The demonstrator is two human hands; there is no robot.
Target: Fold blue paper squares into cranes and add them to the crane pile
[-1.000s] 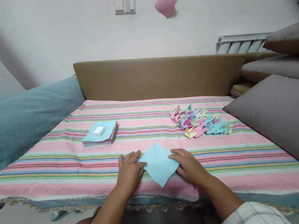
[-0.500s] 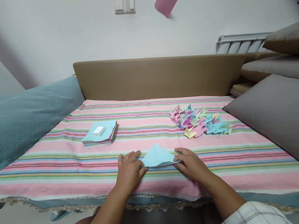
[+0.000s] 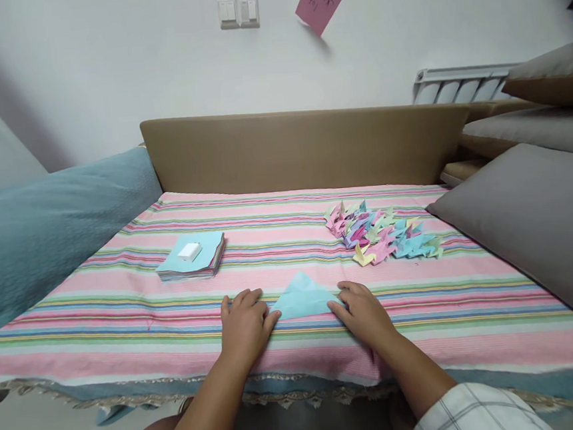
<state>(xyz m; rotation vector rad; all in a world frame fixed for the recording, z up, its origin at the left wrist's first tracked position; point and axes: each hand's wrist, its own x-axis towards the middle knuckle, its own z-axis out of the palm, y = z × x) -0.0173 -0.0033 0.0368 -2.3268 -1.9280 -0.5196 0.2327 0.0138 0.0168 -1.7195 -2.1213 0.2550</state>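
A light blue paper (image 3: 301, 297), folded into a triangle, lies flat on the striped cloth (image 3: 124, 309) near the front edge. My left hand (image 3: 245, 326) rests on the cloth with its fingertips pressing the triangle's left corner. My right hand (image 3: 364, 312) lies on the other side, its fingers flat on the right corner. Neither hand grips anything.
A stack of coloured paper squares (image 3: 192, 256) with a small white block (image 3: 189, 251) on top sits at the left. A heap of several folded paper cranes (image 3: 381, 237) lies at the back right. Grey cushions (image 3: 532, 220) flank the right side, a teal blanket (image 3: 42, 230) the left.
The blue sheet lay open as a diamond a second ago; its near half was folded away from me into a triangle. Both hands now press its corners flat.
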